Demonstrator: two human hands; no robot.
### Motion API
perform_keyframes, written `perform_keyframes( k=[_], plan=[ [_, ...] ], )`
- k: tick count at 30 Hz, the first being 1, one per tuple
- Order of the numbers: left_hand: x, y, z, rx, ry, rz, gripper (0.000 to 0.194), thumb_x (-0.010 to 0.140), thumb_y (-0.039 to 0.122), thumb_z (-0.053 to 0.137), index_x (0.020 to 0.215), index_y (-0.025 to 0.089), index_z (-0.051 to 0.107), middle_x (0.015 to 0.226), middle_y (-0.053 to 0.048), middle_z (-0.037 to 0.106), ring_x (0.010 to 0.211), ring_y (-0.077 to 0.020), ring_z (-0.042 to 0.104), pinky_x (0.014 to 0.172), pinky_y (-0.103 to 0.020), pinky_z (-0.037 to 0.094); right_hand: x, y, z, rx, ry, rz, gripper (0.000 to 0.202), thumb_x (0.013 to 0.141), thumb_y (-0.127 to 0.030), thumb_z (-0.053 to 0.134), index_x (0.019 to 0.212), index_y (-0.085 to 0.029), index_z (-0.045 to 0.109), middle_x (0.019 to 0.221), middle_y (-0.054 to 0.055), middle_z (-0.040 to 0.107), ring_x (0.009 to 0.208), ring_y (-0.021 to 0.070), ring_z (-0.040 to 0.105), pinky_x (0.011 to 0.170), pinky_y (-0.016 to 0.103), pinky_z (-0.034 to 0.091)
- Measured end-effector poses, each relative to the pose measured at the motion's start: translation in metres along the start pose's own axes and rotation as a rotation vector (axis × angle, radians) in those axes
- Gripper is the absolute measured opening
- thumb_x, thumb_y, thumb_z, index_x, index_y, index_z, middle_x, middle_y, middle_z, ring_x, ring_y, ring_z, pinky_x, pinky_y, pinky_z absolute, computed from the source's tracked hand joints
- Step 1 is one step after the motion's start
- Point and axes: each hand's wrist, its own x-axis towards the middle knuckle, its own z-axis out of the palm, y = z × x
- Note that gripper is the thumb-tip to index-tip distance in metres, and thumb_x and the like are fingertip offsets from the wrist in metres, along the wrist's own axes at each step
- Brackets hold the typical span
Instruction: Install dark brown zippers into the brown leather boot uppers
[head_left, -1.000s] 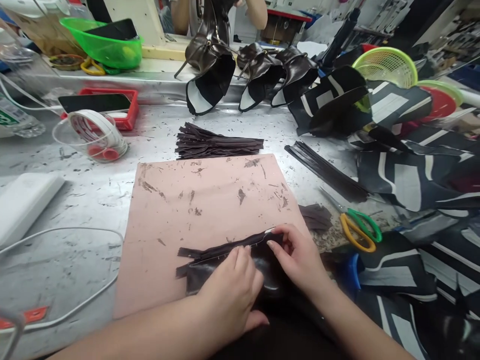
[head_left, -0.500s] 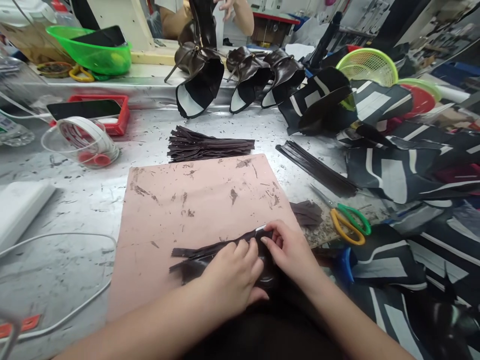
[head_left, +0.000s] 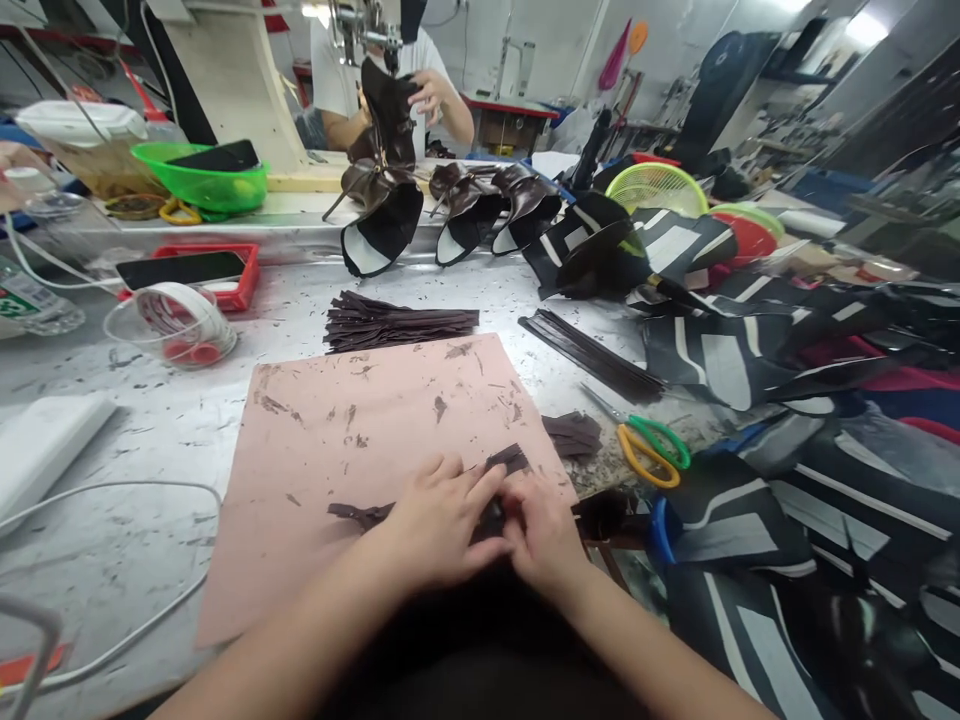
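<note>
A dark brown leather shoe part (head_left: 491,522) lies low on the pink mat, mostly hidden beneath my two hands. A dark zip-like strip (head_left: 360,514) sticks out past my left wrist, and its other end shows above my fingertips. My left hand (head_left: 444,520) lies over the part, index finger and thumb on either side of it. Close against it, my right hand (head_left: 541,525) has curled fingers pinching the part's right side. The pink mat (head_left: 300,440) carries dark glue-like smears.
Beyond the mat lie a bundle of dark strips (head_left: 405,322) and a second bundle (head_left: 592,352). Scissors (head_left: 649,448) rest at the right, beside piled leather pieces (head_left: 727,365). Boot uppers (head_left: 382,230) stand at the back. A co-worker (head_left: 442,100) sits behind at a sewing machine.
My view has tilted up and shifted right. My right hand has drawn in beside the left and curled lower. The leather part is now more covered, and its white patch no longer shows.
</note>
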Motion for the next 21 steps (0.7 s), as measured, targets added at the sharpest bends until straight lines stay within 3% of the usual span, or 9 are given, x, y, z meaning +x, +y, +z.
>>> perform_keyframes(
  k=[3, 5, 8, 10, 12, 16, 18, 21],
  plan=[
    [-0.005, -0.001, 0.008, 0.077, 0.050, -0.018, 0.049, 0.083, 0.044, 0.041, 0.126, 0.020, 0.041, 0.112, -0.005, 0.057, 0.095, -0.0225, 0.046, 0.085, -0.037, 0.031, 0.003, 0.012, -0.018, 0.075, -0.192, 0.009, 0.017, 0.072, -0.010, 0.039, 0.080, -0.020, 0.050, 0.078, 0.005, 0.061, 0.079, 0.0187, 0.056, 0.070, 0.032, 0.046],
    [-0.006, 0.000, 0.013, 0.107, 0.064, -0.055, 0.042, 0.086, 0.039, 0.039, 0.122, 0.019, 0.046, 0.114, -0.005, 0.057, 0.100, -0.0240, 0.045, 0.088, -0.039, 0.029, 0.009, 0.033, -0.040, 0.000, -0.190, 0.174, 0.021, 0.075, -0.011, 0.038, 0.088, -0.019, 0.052, 0.087, 0.007, 0.063, 0.084, 0.0187, 0.058, 0.075, 0.032, 0.046],
    [-0.008, 0.002, 0.018, 0.086, 0.069, -0.092, 0.043, 0.084, 0.038, 0.042, 0.122, 0.017, 0.047, 0.116, -0.005, 0.057, 0.109, -0.0262, 0.043, 0.095, -0.044, 0.023, 0.012, 0.079, -0.077, -0.418, -0.028, 0.521, 0.038, 0.075, -0.007, 0.034, 0.109, -0.010, 0.049, 0.101, 0.017, 0.060, 0.089, 0.0250, 0.058, 0.074, 0.037, 0.045],
    [-0.010, 0.002, 0.018, 0.051, 0.079, -0.098, 0.044, 0.083, 0.040, 0.043, 0.121, 0.019, 0.047, 0.118, -0.005, 0.056, 0.113, -0.0256, 0.041, 0.099, -0.046, 0.018, 0.011, 0.108, -0.096, -0.642, -0.150, 0.639, 0.047, 0.073, -0.006, 0.036, 0.119, -0.006, 0.044, 0.102, 0.022, 0.059, 0.083, 0.0293, 0.060, 0.067, 0.039, 0.045],
    [-0.012, 0.002, 0.016, 0.013, 0.083, -0.105, 0.043, 0.083, 0.040, 0.044, 0.120, 0.020, 0.047, 0.120, -0.004, 0.055, 0.115, -0.0247, 0.041, 0.101, -0.046, 0.015, 0.007, 0.125, -0.107, -0.739, -0.255, 0.638, 0.053, 0.073, -0.007, 0.036, 0.126, -0.007, 0.039, 0.095, 0.021, 0.062, 0.078, 0.0299, 0.061, 0.063, 0.037, 0.044],
    [-0.021, 0.007, 0.015, -0.057, 0.042, -0.076, 0.043, 0.082, 0.039, 0.046, 0.121, 0.023, 0.044, 0.122, -0.002, 0.053, 0.117, -0.0248, 0.039, 0.101, -0.048, 0.016, -0.008, 0.116, -0.113, -0.712, -0.199, 0.627, 0.058, 0.074, -0.017, 0.042, 0.131, -0.014, 0.035, 0.088, 0.015, 0.063, 0.079, 0.0303, 0.061, 0.062, 0.036, 0.045],
    [-0.026, 0.011, 0.018, -0.073, 0.037, -0.052, 0.044, 0.082, 0.040, 0.044, 0.123, 0.024, 0.042, 0.122, -0.002, 0.053, 0.117, -0.0248, 0.039, 0.101, -0.049, 0.018, -0.023, 0.098, -0.109, -0.510, -0.187, 0.641, 0.060, 0.075, -0.023, 0.044, 0.133, -0.020, 0.031, 0.089, 0.011, 0.064, 0.079, 0.0282, 0.061, 0.062, 0.034, 0.046],
    [-0.032, 0.013, 0.024, -0.065, 0.074, -0.040, 0.042, 0.084, 0.040, 0.041, 0.123, 0.023, 0.042, 0.122, -0.002, 0.053, 0.117, -0.0248, 0.039, 0.100, -0.048, 0.018, -0.054, 0.063, -0.093, -0.033, -0.268, 0.544, 0.057, 0.076, -0.032, 0.046, 0.132, -0.025, 0.033, 0.096, 0.007, 0.063, 0.086, 0.0247, 0.060, 0.068, 0.032, 0.048]
  ],
)
